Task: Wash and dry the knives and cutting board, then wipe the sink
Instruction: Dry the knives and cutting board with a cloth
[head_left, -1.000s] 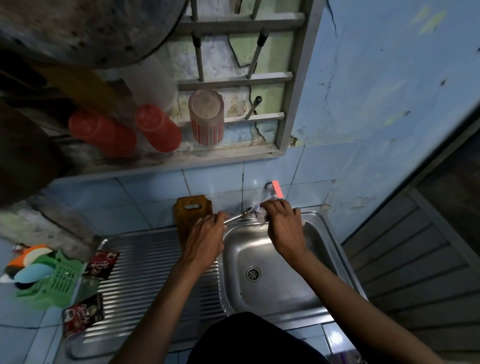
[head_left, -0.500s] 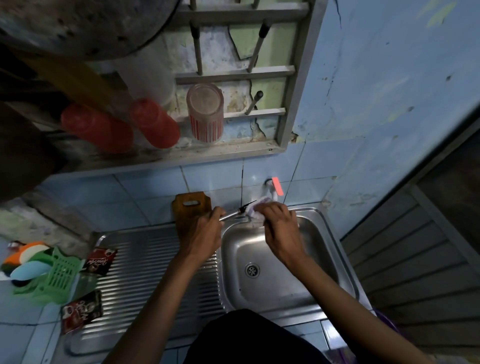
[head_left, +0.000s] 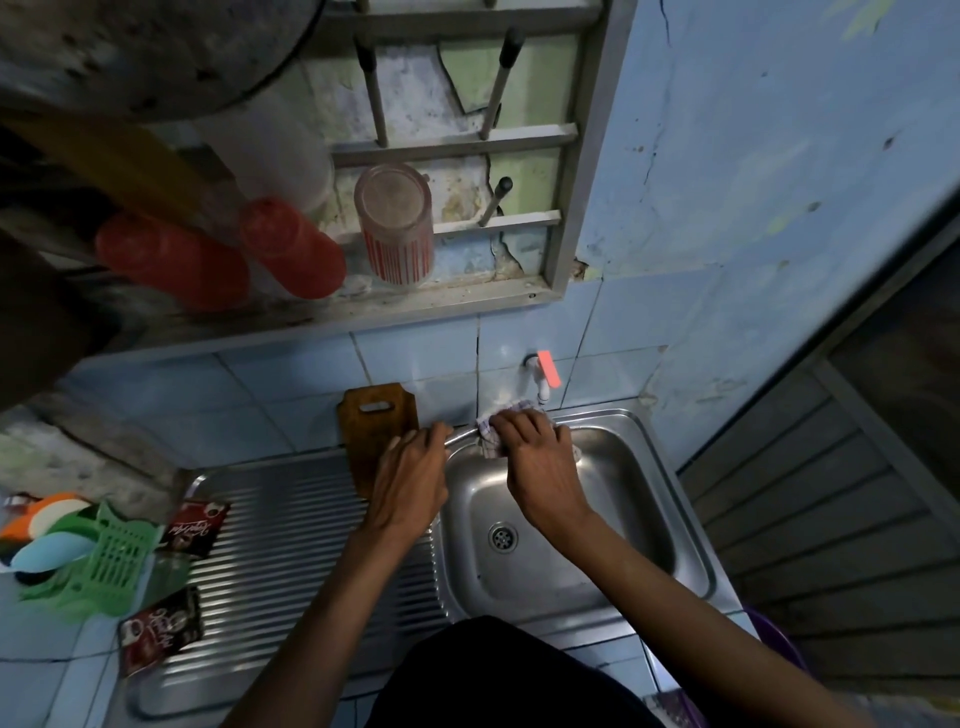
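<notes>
Hands meet over the back rim of the sink (head_left: 670, 499), where the drying step of the task looks to be under way. The left hand (head_left: 408, 480) has its fingers curled round the handle end of a knife (head_left: 460, 437), of which only a short bright stretch of metal shows between the two hands. The right hand (head_left: 540, 462) is closed over a pale checked cloth (head_left: 491, 441) bunched round the rest of the blade, just below the wall tap (head_left: 543, 374) with its orange lever. The wooden cutting board (head_left: 371, 431) stands on edge against the tiled wall at the back edge of the ribbed draining board (head_left: 270, 561), touching or nearly touching the left hand; whether it is already dry cannot be told. No other knife is in view. The main risk, as I judge it, is the blade cutting through the thin cloth into the right palm if the edge faces the fingers during a pull, since the cloth hides which way it is turned. A wet handle could also slip from the left hand and drop the knife into the basin. The left elbow or wrist might knock the leaning board flat. At the left end of the bench lie two dark sachets (head_left: 161, 629) and a green basket (head_left: 104, 566), well apart from the work.
</notes>
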